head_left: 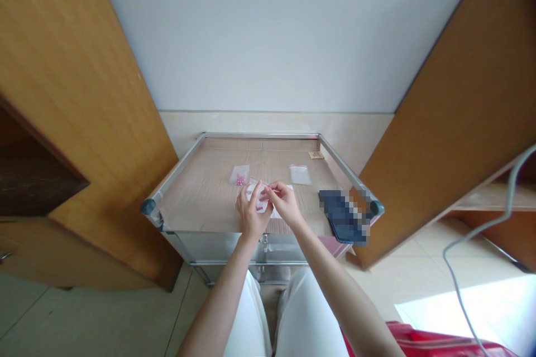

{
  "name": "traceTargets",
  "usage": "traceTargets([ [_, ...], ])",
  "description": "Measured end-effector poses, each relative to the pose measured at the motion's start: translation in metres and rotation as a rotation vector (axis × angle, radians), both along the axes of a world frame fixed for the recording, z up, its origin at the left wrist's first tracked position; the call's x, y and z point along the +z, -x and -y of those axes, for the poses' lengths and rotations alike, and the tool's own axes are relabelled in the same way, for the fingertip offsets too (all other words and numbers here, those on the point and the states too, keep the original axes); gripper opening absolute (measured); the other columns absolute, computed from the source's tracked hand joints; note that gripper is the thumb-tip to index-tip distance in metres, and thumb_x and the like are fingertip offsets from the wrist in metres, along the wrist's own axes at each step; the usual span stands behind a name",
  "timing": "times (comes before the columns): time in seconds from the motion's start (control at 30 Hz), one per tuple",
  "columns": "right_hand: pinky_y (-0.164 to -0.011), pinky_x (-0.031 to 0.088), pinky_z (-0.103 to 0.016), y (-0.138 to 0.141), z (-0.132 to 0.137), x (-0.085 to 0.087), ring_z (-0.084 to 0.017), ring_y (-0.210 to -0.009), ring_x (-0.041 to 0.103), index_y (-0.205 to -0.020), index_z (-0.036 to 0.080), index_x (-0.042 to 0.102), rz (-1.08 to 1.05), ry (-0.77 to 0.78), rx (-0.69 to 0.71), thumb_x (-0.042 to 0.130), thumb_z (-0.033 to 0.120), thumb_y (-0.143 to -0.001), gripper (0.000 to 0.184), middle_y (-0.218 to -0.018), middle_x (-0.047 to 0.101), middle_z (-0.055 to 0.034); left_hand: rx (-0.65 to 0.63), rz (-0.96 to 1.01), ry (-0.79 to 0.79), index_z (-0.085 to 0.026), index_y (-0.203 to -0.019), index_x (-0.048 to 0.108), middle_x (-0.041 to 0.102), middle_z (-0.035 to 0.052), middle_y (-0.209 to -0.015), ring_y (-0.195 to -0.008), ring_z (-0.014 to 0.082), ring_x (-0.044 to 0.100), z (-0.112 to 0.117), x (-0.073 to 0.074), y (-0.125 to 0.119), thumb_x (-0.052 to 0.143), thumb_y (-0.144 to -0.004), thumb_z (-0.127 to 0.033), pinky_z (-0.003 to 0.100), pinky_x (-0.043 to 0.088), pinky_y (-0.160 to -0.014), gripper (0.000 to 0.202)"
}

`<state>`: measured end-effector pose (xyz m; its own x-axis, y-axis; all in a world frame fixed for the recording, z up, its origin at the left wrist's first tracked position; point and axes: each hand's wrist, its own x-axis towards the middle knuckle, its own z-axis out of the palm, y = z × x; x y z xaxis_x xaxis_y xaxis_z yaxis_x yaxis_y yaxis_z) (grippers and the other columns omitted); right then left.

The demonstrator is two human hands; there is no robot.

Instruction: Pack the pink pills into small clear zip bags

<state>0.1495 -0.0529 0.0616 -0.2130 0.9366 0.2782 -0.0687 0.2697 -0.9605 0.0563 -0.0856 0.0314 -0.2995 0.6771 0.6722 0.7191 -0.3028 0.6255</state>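
My left hand (250,209) and my right hand (286,201) meet over the near middle of a metal-railed cart top (196,150) lined with brown cardboard. Both hands pinch something thin and small between fingertips, possibly a thread with pink beads, too small to name. Under the hands lies a white sheet with pink bits (263,201). A small clear bag of pink beads (239,174) rests just beyond the left hand. Another small clear bag (300,174) lies beyond the right hand.
A dark blue phone-like item (341,215) lies at the cart's right front corner. A small brown tag (316,155) sits at the back right. Wooden doors flank the cart on both sides. A grey cable (481,228) hangs at the right.
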Motion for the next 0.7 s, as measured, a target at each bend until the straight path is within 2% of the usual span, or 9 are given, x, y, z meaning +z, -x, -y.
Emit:
traceTargets([
  [0.23,-0.058,0.043,-0.023,-0.005,0.002,0.002,-0.013,-0.062,0.054,-0.074,0.017,0.056,0.048,-0.123,0.030,0.052,0.038,-0.072,0.022,-0.069,0.059,-0.0032,-0.059,0.037,-0.137,-0.024,-0.115,0.048,0.038,0.0107,-0.119,-0.114,0.0243,0.036,-0.005,-0.009,0.003,0.054,-0.072,-0.028,0.039,0.032,-0.092,0.043],
  [0.4,-0.064,0.043,-0.026,-0.021,-0.010,-0.011,-0.014,-0.066,0.056,-0.075,0.016,0.058,0.029,-0.116,-0.051,0.052,0.039,-0.073,0.023,-0.069,0.060,-0.0042,0.030,0.021,-0.132,-0.022,-0.119,0.044,0.036,0.0113,-0.122,-0.114,0.0241,0.035,-0.015,0.001,0.019,0.053,-0.072,-0.033,0.037,0.029,-0.095,0.049],
  [0.5,-0.063,0.042,-0.027,-0.034,-0.021,-0.027,-0.015,-0.062,0.057,-0.073,0.016,0.058,0.010,-0.040,-0.161,0.051,0.042,-0.071,0.028,-0.065,0.060,-0.0041,0.176,0.044,-0.055,-0.021,-0.119,0.044,0.038,0.0119,-0.120,-0.114,0.0248,0.034,-0.036,0.013,0.040,0.049,-0.074,-0.036,0.039,0.026,-0.095,0.048],
  [0.6,-0.060,0.041,-0.026,-0.043,-0.030,-0.041,-0.015,-0.059,0.056,-0.072,0.015,0.058,0.014,0.023,-0.227,0.050,0.045,-0.070,0.031,-0.062,0.060,-0.0037,0.251,-0.010,0.087,-0.019,-0.120,0.043,0.041,0.0129,-0.118,-0.113,0.0260,0.034,-0.067,0.021,0.062,0.045,-0.076,-0.038,0.040,0.025,-0.095,0.048],
  [0.7,-0.059,0.041,-0.025,-0.045,-0.032,-0.047,-0.014,-0.057,0.055,-0.072,0.016,0.058,-0.007,0.065,-0.227,0.050,0.045,-0.070,0.030,-0.062,0.060,-0.0034,0.288,-0.111,0.252,-0.016,-0.118,0.047,0.047,0.0139,-0.113,-0.111,0.0260,0.037,-0.098,0.022,0.076,0.044,-0.075,-0.040,0.039,0.027,-0.093,0.049],
])
